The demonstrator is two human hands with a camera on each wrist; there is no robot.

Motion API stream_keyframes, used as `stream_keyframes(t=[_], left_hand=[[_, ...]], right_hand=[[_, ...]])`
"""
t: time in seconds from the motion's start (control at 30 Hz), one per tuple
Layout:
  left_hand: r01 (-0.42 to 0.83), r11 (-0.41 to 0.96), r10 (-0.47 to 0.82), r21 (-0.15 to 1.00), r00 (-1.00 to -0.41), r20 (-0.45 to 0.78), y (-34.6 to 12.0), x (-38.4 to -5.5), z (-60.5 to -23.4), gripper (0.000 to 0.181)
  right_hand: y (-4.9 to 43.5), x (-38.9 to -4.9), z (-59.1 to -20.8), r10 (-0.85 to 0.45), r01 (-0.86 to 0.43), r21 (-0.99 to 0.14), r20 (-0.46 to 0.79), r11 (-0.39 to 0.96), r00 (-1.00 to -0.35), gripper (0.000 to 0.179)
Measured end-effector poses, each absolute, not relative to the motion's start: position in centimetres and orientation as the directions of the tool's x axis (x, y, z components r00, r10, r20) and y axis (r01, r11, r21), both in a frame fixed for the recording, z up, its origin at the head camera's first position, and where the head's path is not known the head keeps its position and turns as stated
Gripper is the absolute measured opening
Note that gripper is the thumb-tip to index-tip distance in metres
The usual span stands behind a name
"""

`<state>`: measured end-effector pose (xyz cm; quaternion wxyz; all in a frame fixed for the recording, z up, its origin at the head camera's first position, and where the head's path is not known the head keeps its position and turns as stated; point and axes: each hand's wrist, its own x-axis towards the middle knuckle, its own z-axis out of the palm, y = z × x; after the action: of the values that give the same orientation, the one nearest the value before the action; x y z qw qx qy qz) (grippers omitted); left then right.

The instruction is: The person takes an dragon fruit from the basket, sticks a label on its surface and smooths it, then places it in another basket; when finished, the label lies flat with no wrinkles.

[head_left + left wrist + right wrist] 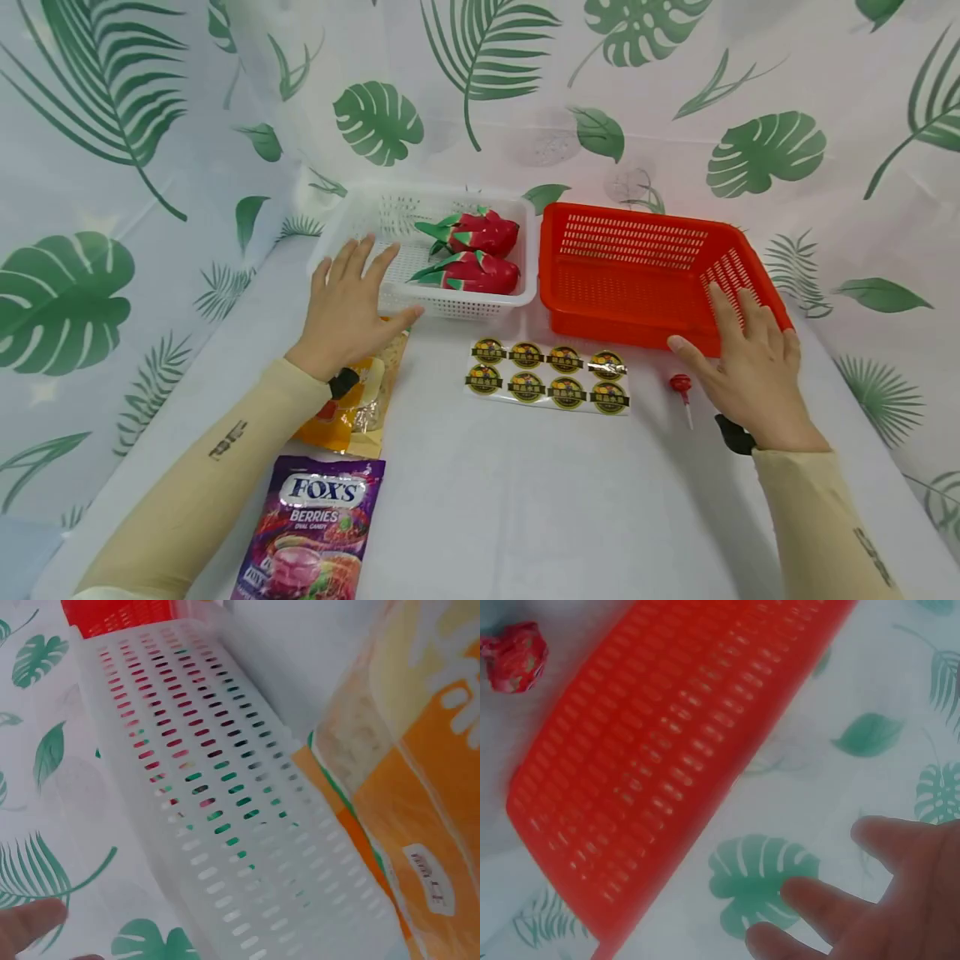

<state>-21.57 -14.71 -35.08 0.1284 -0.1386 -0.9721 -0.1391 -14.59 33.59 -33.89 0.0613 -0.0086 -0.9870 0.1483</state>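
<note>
My left hand (347, 310) hovers with fingers spread at the front left of a white plastic basket (468, 308), holding nothing. Two dragon fruits (483, 273), pink with green tips, lie inside that basket. Under the left wrist is an orange and clear snack bag (367, 414), partly hidden by the arm. On the other side, my right hand (753, 371) has its fingers extended over the front right corner of a red plastic basket (611, 323) and grips nothing. A red-wrapped lollipop (681, 383) lies on the table just left of the right hand.
A sheet of round gold-and-black stickers (547, 377) lies flat in front of the two baskets. Nearer the body on the left is a purple bag of Fox's Berries candy (311, 529). A leaf-patterned cloth (660, 83) hangs behind the white table.
</note>
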Motion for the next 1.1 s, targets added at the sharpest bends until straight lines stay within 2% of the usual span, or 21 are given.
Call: stream_keyframes(t=[0.1,0.2,0.27,0.37,0.47,0.57,0.7,0.8,0.93,1.1], left_hand=[[0.385,0.877,0.242,0.289,-0.871,0.427,-14.5,-21.3,-35.3,0.081],[0.456,0.815,0.245,0.358,-0.831,0.500,-14.3,-20.8,-35.5,0.067],[0.483,0.772,0.254,0.414,-0.831,0.495,-14.0,-20.4,-35.6,0.058],[0.467,0.717,0.269,0.517,-0.870,0.413,-13.6,-20.0,-36.1,0.044],[0.384,0.669,0.279,0.636,-0.923,0.264,-13.1,-19.8,-36.5,0.035],[0.265,0.641,0.277,0.720,-0.955,0.105,-12.7,-19.9,-37.0,0.033],[0.097,0.576,0.274,0.812,-0.958,-0.080,-12.4,-20.4,-37.6,0.040],[-0.060,0.448,0.264,0.892,-0.944,-0.196,-12.3,-21.0,-37.6,0.047],[-0.204,0.246,0.267,0.948,-0.925,-0.269,-12.4,-22.1,-38.0,0.051],[-0.277,0.090,0.264,0.957,-0.920,-0.291,-12.9,-22.9,-38.7,0.051]], right_hand=[[33.1,-14.9,-33.9,0.023,-0.014,-0.303,0.119,0.953,-0.993,0.100],[32.3,-15.4,-33.9,-0.003,-0.044,-0.315,0.130,0.948,-0.992,0.098],[31.8,-15.7,-33.7,-0.026,-0.070,-0.319,0.139,0.945,-0.990,0.097],[30.8,-16.4,-33.5,-0.060,-0.099,-0.320,0.131,0.942,-0.990,0.097],[29.6,-17.4,-33.3,-0.092,-0.118,-0.313,0.097,0.942,-0.991,0.098],[28.1,-18.5,-33.1,-0.119,-0.128,-0.314,0.048,0.941,-0.992,0.096],[25.9,-19.8,-32.7,-0.152,-0.148,-0.310,0.010,0.939,-0.988,0.083],[24.2,-20.9,-32.4,-0.191,-0.186,-0.303,0.015,0.935,-0.982,0.072],[22.2,-22.3,-32.0,-0.236,-0.226,-0.320,0.008,0.920,-0.972,0.064],[19.7,-23.8,-31.7,-0.289,-0.274,-0.346,0.010,0.897,-0.957,0.056]])
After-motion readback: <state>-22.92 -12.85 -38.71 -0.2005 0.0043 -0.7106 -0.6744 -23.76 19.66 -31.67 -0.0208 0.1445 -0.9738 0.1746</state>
